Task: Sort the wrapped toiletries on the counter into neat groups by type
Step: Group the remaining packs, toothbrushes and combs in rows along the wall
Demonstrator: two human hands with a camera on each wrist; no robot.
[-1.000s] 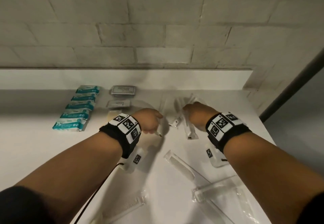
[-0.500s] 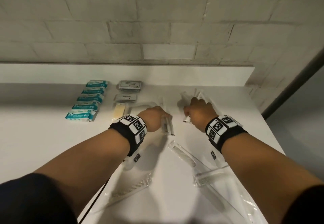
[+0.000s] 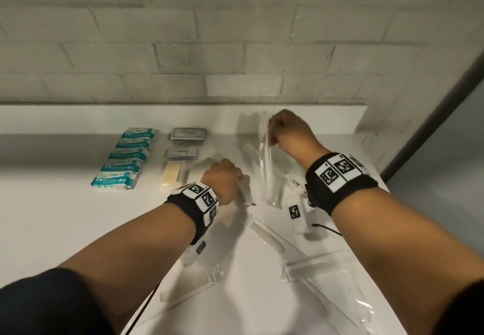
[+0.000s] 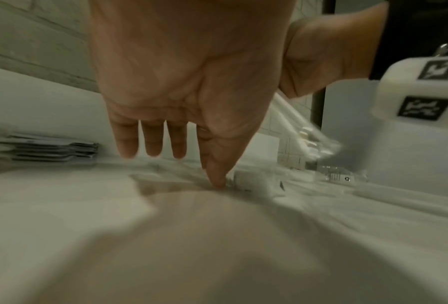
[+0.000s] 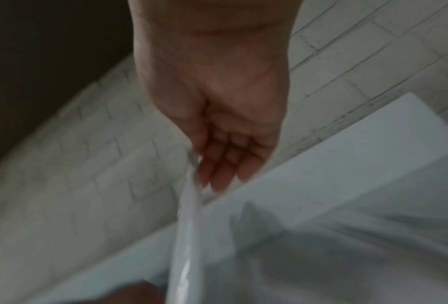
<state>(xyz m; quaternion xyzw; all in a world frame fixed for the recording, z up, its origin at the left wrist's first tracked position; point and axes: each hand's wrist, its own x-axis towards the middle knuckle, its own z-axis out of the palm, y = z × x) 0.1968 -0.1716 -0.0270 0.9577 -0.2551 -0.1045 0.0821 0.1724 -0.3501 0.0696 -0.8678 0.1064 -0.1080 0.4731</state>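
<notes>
White counter (image 3: 65, 216) against a painted brick wall (image 3: 235, 46), pretty dim lighting. Closest to the camera there's a scatter of clear-wrapped combs: one near the front edge on the left (image 3: 187, 288), one angled in the middle (image 3: 267, 235), and another off to the right (image 3: 303, 271) lying on crinkly clear wrappers.

Further in, the left hand (image 3: 222, 181) is down at the counter with its fingers mostly straight. In the left wrist view the thumb tip (image 4: 217, 181) is pressing on a small clear-wrapped packet (image 3: 245, 194), so it's pinning it flat, not really gripping it. To its right, the right hand (image 3: 286, 131) is lifted off the counter and pinching the top of a long clear-wrapped toothbrush pack (image 3: 267, 167) that hangs down from its fingers. Right wrist view is blurry but shows the same pinch.

Back left it's already tidy: a column of teal packets (image 3: 125, 161), and beside it two grey sachets (image 3: 187, 134) with a pale yellow wrapped bar (image 3: 171, 176) just in front of them.
</notes>
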